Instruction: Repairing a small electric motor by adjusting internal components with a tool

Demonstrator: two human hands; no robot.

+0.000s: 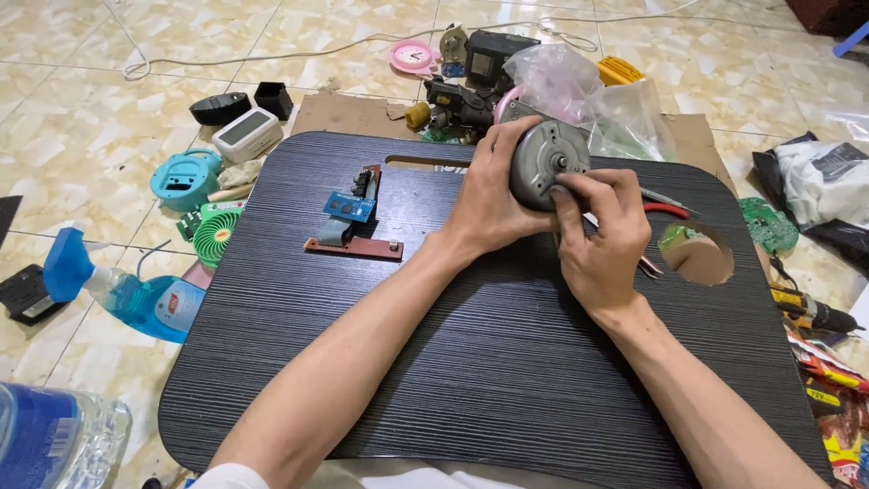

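A round grey motor (548, 163) is being held up just above the far centre of the black lap desk (434, 362), w/ its shaft end turned toward the camera, prob. so the face can be looked at and worked on. It is being cradled from the left side by the left hand (489, 195): fingers are being wrapped over the top and back of the can, clamped on it, so it is being kept from turning. The right hand (597, 235) is being pressed against the motor's front face, w/ thumb and forefinger pinched together at the lower rim; whether sth small is being gripped betw. them cannot be told.

A small circuit board assy (355, 217), brown w/ a blue module, is being left flat on the desk to the left, well apart from the hands, apparently set aside within reach. Red-handled pliers (665, 210) are lying partly hidden behind the right hand, near the desk's round cup hole (697, 255).

Off the desk, on the tiled floor, other parts are being kept round the edge: a clear plastic bag (579, 91) just behind the motor, a green mini fan (215, 234), a blue spray bottle (127, 294) at left.
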